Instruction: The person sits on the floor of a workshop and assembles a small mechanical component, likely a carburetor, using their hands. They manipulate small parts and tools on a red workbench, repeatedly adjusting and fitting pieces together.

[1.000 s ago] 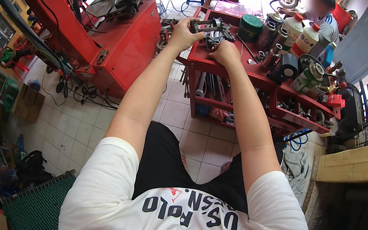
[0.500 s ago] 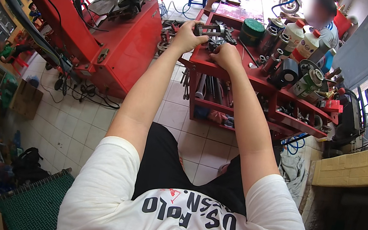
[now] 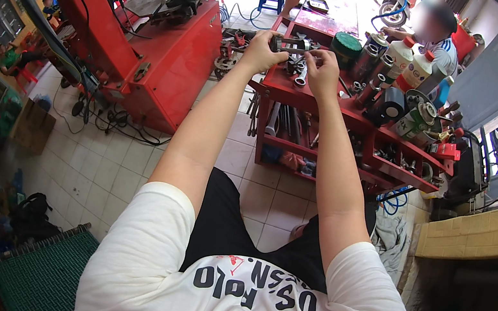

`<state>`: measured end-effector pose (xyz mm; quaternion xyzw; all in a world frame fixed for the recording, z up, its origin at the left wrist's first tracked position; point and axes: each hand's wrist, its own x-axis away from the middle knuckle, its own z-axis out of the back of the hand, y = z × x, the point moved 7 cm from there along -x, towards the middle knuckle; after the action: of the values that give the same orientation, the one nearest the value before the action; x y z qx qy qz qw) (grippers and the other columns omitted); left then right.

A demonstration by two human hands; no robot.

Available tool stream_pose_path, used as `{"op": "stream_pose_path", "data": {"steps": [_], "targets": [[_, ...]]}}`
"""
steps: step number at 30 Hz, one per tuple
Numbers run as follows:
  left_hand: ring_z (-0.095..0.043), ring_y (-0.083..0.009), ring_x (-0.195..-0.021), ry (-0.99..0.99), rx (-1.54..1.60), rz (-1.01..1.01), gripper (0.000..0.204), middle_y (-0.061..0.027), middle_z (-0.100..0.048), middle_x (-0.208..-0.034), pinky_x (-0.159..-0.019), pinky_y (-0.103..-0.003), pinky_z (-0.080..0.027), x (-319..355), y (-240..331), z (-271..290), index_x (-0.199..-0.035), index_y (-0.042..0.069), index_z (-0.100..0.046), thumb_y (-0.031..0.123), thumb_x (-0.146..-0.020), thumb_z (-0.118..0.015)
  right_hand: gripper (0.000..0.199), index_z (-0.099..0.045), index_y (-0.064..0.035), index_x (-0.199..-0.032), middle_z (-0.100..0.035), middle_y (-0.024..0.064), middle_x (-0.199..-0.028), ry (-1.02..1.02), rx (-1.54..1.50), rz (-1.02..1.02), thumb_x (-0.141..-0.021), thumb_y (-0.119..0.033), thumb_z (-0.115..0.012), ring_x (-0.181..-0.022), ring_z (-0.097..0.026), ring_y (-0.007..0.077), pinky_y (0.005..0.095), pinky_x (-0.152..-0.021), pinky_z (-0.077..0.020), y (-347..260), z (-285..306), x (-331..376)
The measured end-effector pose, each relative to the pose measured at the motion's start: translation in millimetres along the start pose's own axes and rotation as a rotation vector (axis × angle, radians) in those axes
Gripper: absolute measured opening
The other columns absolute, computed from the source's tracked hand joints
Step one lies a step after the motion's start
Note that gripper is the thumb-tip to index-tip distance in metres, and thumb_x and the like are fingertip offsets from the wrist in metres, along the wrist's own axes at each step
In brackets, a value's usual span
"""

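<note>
Both arms stretched forward over the red tool cart (image 3: 310, 97), used here as a worktop. Left hand (image 3: 260, 51) — fingers curled around the left end of a dark metal cylindrical part (image 3: 290, 45), held level just above the cart's top tray. Right hand (image 3: 323, 71) at the part's right end; fingers bent toward it, but whether they pinch it or only touch cannot be told at this size. A wrench (image 3: 301, 76) lies on the tray just below the hands. Right of the hands — a green-lidded can (image 3: 346, 44) and white bottles (image 3: 416, 68). Left of the cart stands a red machine (image 3: 167, 58). Floor is pale tile (image 3: 123, 168).
</note>
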<state>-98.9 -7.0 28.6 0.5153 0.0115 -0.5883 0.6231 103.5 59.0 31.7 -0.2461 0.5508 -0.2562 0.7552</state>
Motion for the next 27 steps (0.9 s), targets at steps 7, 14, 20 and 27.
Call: {"op": "stream_pose_path", "data": {"steps": [7,14,20,27], "targets": [[-0.063,-0.0335,-0.117,-0.045,-0.083,-0.112,0.061,-0.0179,-0.062,-0.123,-0.103,-0.04,-0.05,9.1,28.7,1.7,-0.123,0.001,-0.066,0.024,-0.069,-0.086,0.019,-0.068,0.002,-0.096,-0.074,0.0086,-0.081,0.095,-0.205,-0.21,-0.097,-0.016,-0.072,-0.073,-0.07,0.0123,0.0284,-0.066,-0.0539,17.6,8.0,3.6],[-0.061,-0.0355,-0.12,-0.133,-0.108,-0.223,0.063,-0.0173,-0.056,-0.131,-0.106,-0.041,-0.05,15.2,46.2,-4.3,-0.125,0.004,-0.064,0.024,-0.069,-0.086,0.018,-0.067,0.0008,-0.094,-0.073,0.0077,-0.082,0.181,-0.137,-0.086,-0.097,-0.016,-0.073,-0.07,-0.069,0.0112,0.0277,-0.064,-0.0537,-2.8,19.2,6.1],[-0.059,-0.038,-0.125,-0.229,-0.162,-0.32,0.068,-0.0175,-0.051,-0.139,-0.104,-0.044,-0.052,22.6,58.5,-13.2,-0.128,0.005,-0.061,0.023,-0.069,-0.089,0.016,-0.067,-0.0009,-0.092,-0.071,0.0104,-0.077,0.238,-0.044,0.045,-0.095,-0.015,-0.074,-0.063,-0.069,0.0171,0.0313,-0.061,-0.0535,-24.3,23.8,9.6],[-0.062,-0.0384,-0.121,-0.272,-0.163,-0.314,0.069,-0.0178,-0.051,-0.139,-0.102,-0.045,-0.053,26.2,62.6,-17.5,-0.129,0.005,-0.06,0.023,-0.07,-0.089,0.016,-0.068,-0.0022,-0.091,-0.071,0.0089,-0.076,0.159,-0.082,-0.005,-0.093,-0.017,-0.075,-0.064,-0.069,0.0166,0.0304,-0.06,-0.0528,-22.5,19.4,11.4]]}}
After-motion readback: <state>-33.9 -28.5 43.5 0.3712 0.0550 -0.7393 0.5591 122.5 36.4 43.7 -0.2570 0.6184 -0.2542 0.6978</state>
